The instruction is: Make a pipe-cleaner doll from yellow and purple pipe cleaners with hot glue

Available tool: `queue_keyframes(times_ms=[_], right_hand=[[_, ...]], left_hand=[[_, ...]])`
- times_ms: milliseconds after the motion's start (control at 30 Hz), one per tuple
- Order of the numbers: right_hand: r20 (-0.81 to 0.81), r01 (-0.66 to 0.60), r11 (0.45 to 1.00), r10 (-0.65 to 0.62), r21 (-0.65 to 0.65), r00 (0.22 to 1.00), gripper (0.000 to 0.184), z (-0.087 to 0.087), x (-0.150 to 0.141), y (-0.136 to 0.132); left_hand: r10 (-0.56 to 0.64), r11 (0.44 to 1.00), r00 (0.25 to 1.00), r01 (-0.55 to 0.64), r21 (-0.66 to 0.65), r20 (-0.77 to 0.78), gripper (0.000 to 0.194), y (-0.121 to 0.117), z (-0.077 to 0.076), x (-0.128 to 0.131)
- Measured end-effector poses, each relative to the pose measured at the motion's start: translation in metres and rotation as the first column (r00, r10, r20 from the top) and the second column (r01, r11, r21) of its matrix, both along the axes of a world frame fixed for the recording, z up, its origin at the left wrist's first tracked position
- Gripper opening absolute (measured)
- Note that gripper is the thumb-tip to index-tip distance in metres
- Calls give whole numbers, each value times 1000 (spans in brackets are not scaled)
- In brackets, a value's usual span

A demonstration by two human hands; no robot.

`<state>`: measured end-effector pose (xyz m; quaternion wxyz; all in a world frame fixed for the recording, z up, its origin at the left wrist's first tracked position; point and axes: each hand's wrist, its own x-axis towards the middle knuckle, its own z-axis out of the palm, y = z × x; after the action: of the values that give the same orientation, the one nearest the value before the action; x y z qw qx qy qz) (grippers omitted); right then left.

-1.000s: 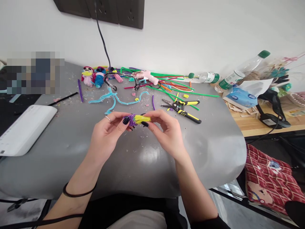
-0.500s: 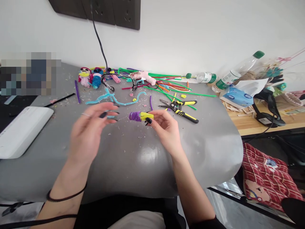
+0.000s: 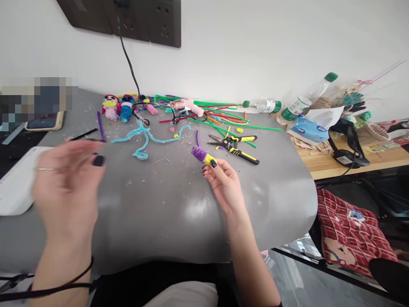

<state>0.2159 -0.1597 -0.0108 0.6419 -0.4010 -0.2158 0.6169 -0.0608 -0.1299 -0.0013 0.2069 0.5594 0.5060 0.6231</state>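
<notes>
My right hand (image 3: 225, 181) pinches a small piece of wound pipe cleaner (image 3: 199, 154) by its yellow end, between thumb and fingers. The purple coiled part points up and to the left, above the table. My left hand (image 3: 70, 183), blurred by motion, is raised at the left, over the edge of a white device (image 3: 19, 200). Its thumb and fingers are bent but apart, and nothing shows between them. Light blue pipe cleaners (image 3: 145, 136), twisted together, lie between and beyond the hands. Yellow-and-black wire strippers (image 3: 234, 147) rest just beyond my right hand.
A pink glue gun (image 3: 187, 105) lies among colourful pipe cleaners (image 3: 217, 117) near the wall. Small pipe-cleaner dolls (image 3: 110, 107) sit at the back left. Bottles (image 3: 295, 108) and a tissue pack (image 3: 309, 130) are at the right. A power cord (image 3: 128, 59) hangs from the socket strip (image 3: 134, 23).
My left hand has moved left and nearer, away from the wound piece. My right hand has tilted that piece upward and shifted it slightly right. The view has shifted a little.
</notes>
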Motion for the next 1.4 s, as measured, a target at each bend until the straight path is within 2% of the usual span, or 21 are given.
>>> queue_keyframes(times_ms=[67, 133, 200, 300, 467, 700, 800, 900, 1033, 1133, 1267, 1400], right_hand=[[-76, -44, 999, 42, -23, 996, 36, 0, -10, -8], [-140, -73, 996, 67, -42, 988, 35, -2, -20, -15], [-184, -97, 994, 86, -51, 979, 34, -5, -28, -21], [-198, -125, 991, 113, -49, 974, 32, -8, -36, -25], [-151, -147, 989, 140, -34, 979, 36, -9, -41, -24], [-61, -177, 984, 175, -16, 983, 38, -5, -41, -26], [-33, -156, 988, 156, -15, 987, 38, -6, -40, -27], [-24, -117, 993, 116, -18, 993, 38, -8, -38, -26], [-5, -74, 997, 74, -32, 997, 35, -8, -34, -25], [-1, -45, 998, 45, -44, 999, 35, -8, -29, -23], [59, -4, 999, 7, -52, 998, 35, -9, -21, -21], [148, 26, 999, -19, -43, 989, 38, -7, -13, -17]], left_hand=[[-128, 987, 991, 123, -104, -43, 30, -5, 7, 28], [-263, 958, 960, 248, -144, -97, 27, -10, 9, 47], [-336, 937, 925, 311, -158, -176, 29, -14, 6, 59], [-382, 923, 898, 359, -140, -217, 32, -15, 4, 68], [-374, 926, 912, 355, -129, -169, 24, -15, 6, 70], [-370, 888, 929, 347, -302, -22, 17, -14, 1, 64], [-365, 877, 931, 339, -341, -13, 21, -12, 3, 64], [-374, 858, 927, 338, -386, -19, 32, -11, 6, 63], [-326, 857, 945, 297, -421, 2, 39, -10, 8, 59], [-290, 863, 949, 316, -395, 124, 28, -10, 7, 52], [-237, 886, 890, 363, -288, 391, 13, -10, 12, 39], [-160, 918, 858, 311, -246, 488, 7, -13, 19, 22]])
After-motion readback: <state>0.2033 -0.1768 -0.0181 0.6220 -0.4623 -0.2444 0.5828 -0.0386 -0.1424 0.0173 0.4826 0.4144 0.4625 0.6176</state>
